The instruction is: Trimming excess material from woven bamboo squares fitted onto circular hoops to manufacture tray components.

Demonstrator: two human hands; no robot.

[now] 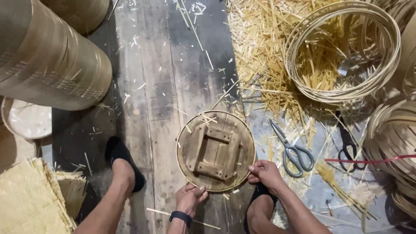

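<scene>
The plank floor (160, 86) runs from far to near down the middle, dark and strewn with pale slivers. Far left lies a big roll (47, 56) of woven bamboo on its side, with a second roll (82, 13) beyond it at the top edge. Far right, a wide heap of straw-coloured offcuts (264, 52) spreads over the floor, and on it sits a large hoop (346, 52) of coiled bamboo strip. At the right edge more coiled strips (394, 138) are stacked, crossed by a thin red band (368, 159). Near left lies a woven mat (26, 203), and above it a pale round lid (28, 119), partly hidden.

In the middle near the person stands a round wooden form (216, 151), a disc with a square frame of battens on top and a thin bamboo ring around its rim. Both hands hold it at its near edge: the left hand (189, 198), with a dark wristband, is closed on the rim at the bottom, and the right hand (265, 172) is closed on the rim at the near right. Two feet in dark socks rest on the floor, one left of the form (123, 162), one just under the right hand (260, 193).

Right of the form lie grey-handled scissors (290, 149), and just beyond them black scissors (349, 145), both among the offcuts.
</scene>
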